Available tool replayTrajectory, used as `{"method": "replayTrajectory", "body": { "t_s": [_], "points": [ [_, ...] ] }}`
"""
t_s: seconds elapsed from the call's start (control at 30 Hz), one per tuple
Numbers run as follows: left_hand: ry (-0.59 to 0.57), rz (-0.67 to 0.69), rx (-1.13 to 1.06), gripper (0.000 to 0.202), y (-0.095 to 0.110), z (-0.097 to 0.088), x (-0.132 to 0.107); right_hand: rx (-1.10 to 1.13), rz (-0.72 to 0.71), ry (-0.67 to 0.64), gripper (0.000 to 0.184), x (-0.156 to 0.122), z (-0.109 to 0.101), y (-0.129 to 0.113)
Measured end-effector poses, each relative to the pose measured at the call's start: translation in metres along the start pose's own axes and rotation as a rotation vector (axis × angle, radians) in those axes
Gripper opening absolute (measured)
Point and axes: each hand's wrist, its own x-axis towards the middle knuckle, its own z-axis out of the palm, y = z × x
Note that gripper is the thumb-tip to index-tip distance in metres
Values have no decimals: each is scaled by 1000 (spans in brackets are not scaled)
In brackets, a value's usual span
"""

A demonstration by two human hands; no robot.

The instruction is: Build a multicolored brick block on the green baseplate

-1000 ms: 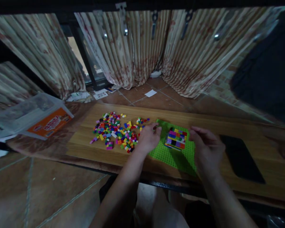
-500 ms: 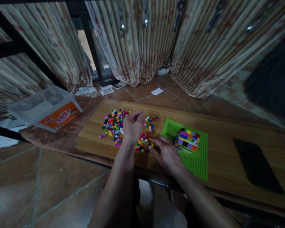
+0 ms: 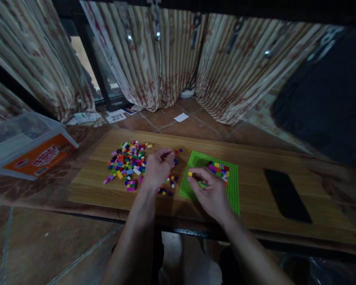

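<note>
Right hand [image 3: 210, 189]: pinched a yellow brick [image 3: 190, 174] over the green baseplate [image 3: 233, 194], beside the built block [image 3: 219, 168]. Left hand [image 3: 157, 169]: bent among loose bricks [image 3: 132, 158], grip unclear. Step: apparently brick selection; placement called for stud alignment.

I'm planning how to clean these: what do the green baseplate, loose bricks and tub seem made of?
Green baseplate: likely plastic, fairly matte, with regular studs.
Loose bricks: probably plastic, solid-coloured, blocky; gloss unclear.
Tub: apparently plastic, smooth, its walls see-through.
</note>
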Motion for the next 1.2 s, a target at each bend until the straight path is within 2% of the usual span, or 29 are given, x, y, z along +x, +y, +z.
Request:
{"method": "replayTrajectory", "body": {
  "t_s": [0.17,0.3,0.4,0.5,0.6,0.83,1.07,1.2],
  "points": [
    [-125,100,133,20,-1,21,-7,88,87,315,17,2,-50,21],
    [-260,109,205,22,-1,44,-15,147,244,367,20,-1,-86,46],
    [-301,89,275,25,-4,61,-20,225,390,330,24,-6,-100,55],
    [-340,77,315,26,-5,74,-23,261,464,285,28,-10,-101,56],
    [-372,57,340,27,-2,79,-25,275,475,250,27,-13,-95,55],
    [-420,83,408,23,6,76,-26,181,449,178,24,-13,-85,60],
    [-462,89,400,23,3,79,-30,14,436,199,19,-13,-87,55],
    [-460,102,408,21,1,80,-31,78,439,208,20,-11,-87,55]
  ]
}}
